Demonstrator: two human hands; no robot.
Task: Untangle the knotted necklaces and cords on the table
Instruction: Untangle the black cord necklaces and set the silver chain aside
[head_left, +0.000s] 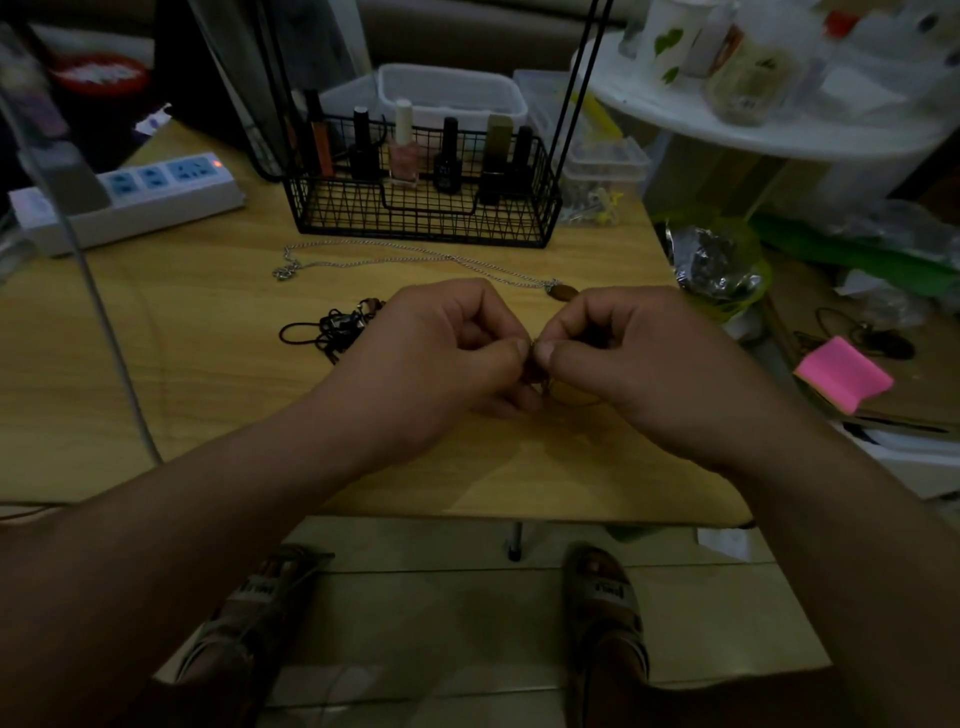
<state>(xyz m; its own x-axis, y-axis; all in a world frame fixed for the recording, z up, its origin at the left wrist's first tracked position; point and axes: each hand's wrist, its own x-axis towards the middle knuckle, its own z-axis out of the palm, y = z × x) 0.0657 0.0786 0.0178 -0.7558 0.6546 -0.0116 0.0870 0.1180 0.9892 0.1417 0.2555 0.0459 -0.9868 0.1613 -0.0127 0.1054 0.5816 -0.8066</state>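
Just in front of the wire basket (421, 208): one chain done, one in my fingers, one tangle waiting

Nearest the basket, the silver chain (452, 256) lies stretched out on the table (156, 364), with its brown pendant (561, 292) at the right end. I judge that one finished. Further from the basket, toward me, my left hand (436, 353) and right hand (639, 358) meet. The fingers are curled in, and each thumb and forefinger pinches the knotted necklace (536, 366) between them. That is the step in hand. Between my left hand and the basket, off to the left, the black cord tangle (332, 327) sits bunched and untouched, so I reckon roughly a third is done. My knuckles hide most of the knot and the light is dim. I cannot tell whether it is loosening, nor how many strands run through it
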